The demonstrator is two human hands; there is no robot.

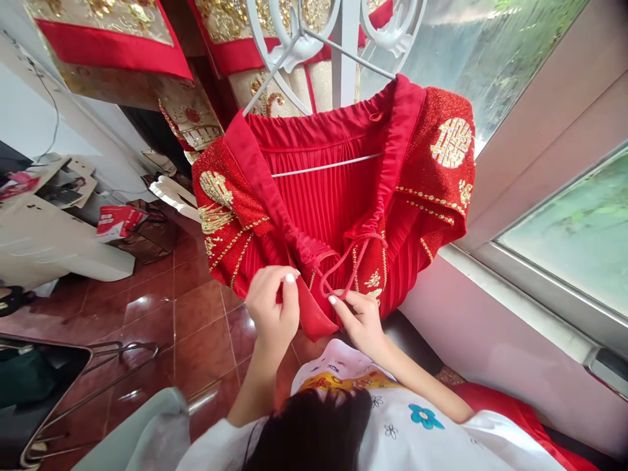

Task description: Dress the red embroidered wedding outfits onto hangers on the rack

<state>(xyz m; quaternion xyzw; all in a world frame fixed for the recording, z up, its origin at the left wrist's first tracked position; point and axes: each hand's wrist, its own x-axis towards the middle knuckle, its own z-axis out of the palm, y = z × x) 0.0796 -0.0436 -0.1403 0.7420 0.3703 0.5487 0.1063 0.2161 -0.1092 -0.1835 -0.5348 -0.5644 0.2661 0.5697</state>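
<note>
A red pleated skirt [338, 196] with gold embroidery hangs from a white hanger [324, 167] in front of me. My left hand [272, 307] is closed on the red fabric at the waistband's front edge. My right hand [360, 320] pinches the thin red drawstring [350, 268] that loops down from the waistband. Both hands sit close together just below the skirt's front opening.
A white metal rack [343, 46] holds more red and gold garments [112, 39] behind. A window [564, 229] and pale wall run along the right. Brown floor tiles [191, 314], cardboard boxes [53, 222], a red packet [115, 219] and a wire frame [88, 386] lie left.
</note>
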